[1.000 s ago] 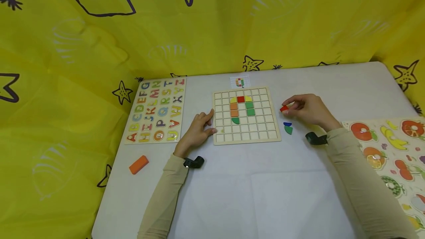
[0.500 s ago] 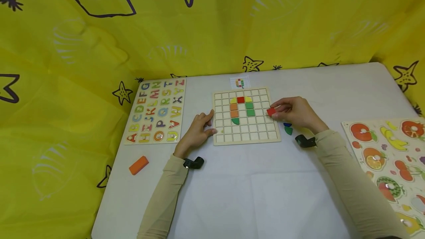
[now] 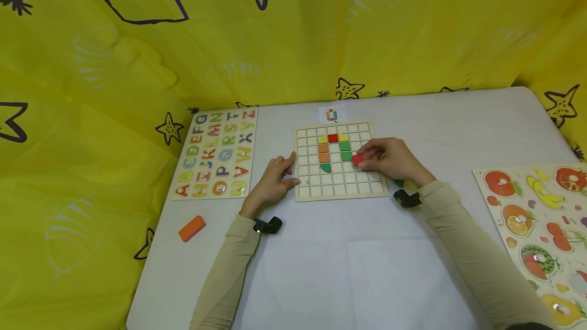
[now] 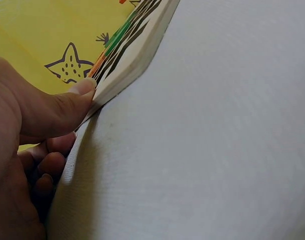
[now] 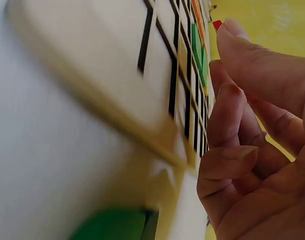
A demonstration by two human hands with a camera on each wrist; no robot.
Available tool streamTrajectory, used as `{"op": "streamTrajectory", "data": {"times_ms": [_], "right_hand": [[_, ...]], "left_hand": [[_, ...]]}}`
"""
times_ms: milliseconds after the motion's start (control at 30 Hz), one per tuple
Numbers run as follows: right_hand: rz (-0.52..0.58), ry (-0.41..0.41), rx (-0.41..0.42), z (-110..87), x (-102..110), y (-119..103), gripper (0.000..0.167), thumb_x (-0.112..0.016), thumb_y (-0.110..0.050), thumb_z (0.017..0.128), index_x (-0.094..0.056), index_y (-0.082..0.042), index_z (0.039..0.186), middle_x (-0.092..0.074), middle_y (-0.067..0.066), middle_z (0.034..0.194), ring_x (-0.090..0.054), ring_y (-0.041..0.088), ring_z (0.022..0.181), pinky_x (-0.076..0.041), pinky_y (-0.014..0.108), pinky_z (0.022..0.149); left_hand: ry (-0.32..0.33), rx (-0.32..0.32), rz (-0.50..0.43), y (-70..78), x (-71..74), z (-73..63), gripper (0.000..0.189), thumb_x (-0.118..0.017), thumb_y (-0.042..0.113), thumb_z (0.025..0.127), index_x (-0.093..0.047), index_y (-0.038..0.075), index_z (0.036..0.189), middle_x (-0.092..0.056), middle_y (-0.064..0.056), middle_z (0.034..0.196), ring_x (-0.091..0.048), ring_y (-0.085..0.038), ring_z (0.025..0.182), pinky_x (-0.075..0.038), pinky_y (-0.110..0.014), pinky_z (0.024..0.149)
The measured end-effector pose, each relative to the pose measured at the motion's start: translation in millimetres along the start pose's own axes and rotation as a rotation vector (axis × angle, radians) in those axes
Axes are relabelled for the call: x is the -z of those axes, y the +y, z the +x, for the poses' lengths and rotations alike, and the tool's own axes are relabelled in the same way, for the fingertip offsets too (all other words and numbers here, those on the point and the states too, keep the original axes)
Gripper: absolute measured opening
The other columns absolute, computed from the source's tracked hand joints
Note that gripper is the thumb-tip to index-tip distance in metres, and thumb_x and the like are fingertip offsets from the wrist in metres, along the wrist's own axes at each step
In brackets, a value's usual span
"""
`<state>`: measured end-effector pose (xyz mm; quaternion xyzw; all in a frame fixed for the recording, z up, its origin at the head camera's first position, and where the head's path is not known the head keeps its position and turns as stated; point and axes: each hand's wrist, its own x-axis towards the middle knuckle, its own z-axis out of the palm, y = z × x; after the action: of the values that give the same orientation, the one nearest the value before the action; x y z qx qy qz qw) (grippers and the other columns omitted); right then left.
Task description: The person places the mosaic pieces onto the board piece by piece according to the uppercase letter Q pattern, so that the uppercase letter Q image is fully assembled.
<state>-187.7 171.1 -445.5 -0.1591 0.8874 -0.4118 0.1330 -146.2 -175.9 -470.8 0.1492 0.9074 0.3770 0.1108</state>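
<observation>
A square wooden grid board (image 3: 321,190) lies on the table with coloured pieces in some cells. Among them are a red square (image 3: 332,138), orange squares (image 3: 324,153), green squares (image 3: 346,150) and a green quarter-round (image 3: 325,167). My left hand (image 3: 271,181) touches the board's left edge with spread thumb and index finger; in the left wrist view its thumb (image 4: 67,107) presses the rim. Over the board's right half, my right hand (image 3: 390,158) pinches a red square piece (image 3: 357,160) between thumb and fingertips. Only a sliver of that piece shows in the right wrist view.
Behind the board lies a small pattern card (image 3: 331,113). An alphabet puzzle (image 3: 215,154) is at left, with an orange block (image 3: 191,228) below it. A fruit puzzle (image 3: 541,238) is at right. A green piece (image 3: 399,183) lies partly hidden beside the board's right edge.
My right hand has carried the red square leftward from the table beside the board to over the board, near the green squares. My left hand has stayed at the left edge.
</observation>
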Motion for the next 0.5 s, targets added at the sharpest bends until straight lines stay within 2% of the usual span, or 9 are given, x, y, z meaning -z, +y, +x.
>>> {"op": "streamTrajectory", "data": {"times_ms": [300, 500], "right_hand": [[0.0, -0.003, 0.095, 5.8, -19, -12, 0.029, -0.092, -0.02, 0.084, -0.08, -0.005, 0.106, -0.074, 0.004, 0.087, -0.06, 0.02, 0.08, -0.046, 0.023, 0.072], [-0.012, 0.0, 0.121, 11.7, -26, -18, 0.028, -0.092, -0.02, 0.084, -0.082, -0.005, 0.106, -0.074, 0.006, 0.09, -0.056, 0.02, 0.079, -0.043, 0.025, 0.07]], "left_hand": [[-0.003, 0.006, -0.008, 0.4, 0.2, -0.4, 0.077, -0.075, 0.014, 0.098, -0.035, 0.001, 0.163, -0.052, -0.008, 0.103, -0.038, -0.022, 0.099, -0.031, -0.033, 0.089], [-0.003, 0.002, -0.005, 0.9, 0.2, -0.7, 0.077, -0.074, 0.014, 0.099, -0.035, 0.001, 0.163, -0.052, -0.009, 0.104, -0.037, -0.021, 0.099, -0.031, -0.033, 0.089]]}}
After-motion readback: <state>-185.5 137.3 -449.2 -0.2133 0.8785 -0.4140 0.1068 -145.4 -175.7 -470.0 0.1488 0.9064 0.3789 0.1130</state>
